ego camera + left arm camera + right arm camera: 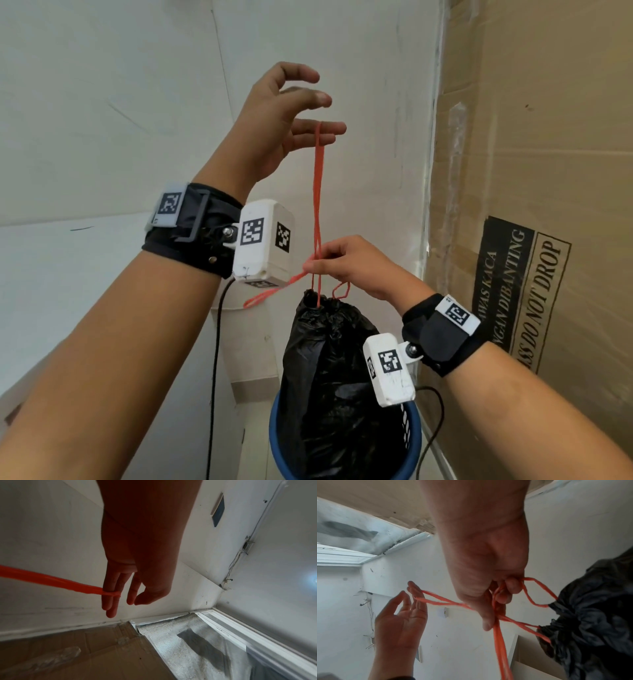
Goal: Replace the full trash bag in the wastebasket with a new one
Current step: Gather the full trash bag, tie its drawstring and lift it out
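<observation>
A full black trash bag (335, 377) stands in a blue wastebasket (273, 431), its mouth gathered shut by an orange drawstring (318, 192). My left hand (308, 109) is raised high, fingers nearly straight, with one long drawstring loop (51, 578) hooked over two fingers (111, 599). My right hand (342, 263) pinches the crossed strands (496, 609) just above the bag's mouth (590, 615). A second loop hangs loose to the left below that hand. The left hand (406, 608) also shows in the right wrist view.
A tall cardboard box (531, 171) leans close on the right of the wastebasket. White walls meet in a corner behind. A white block (253, 342) stands behind the basket. Black cables (214, 377) dangle from both wrist cameras.
</observation>
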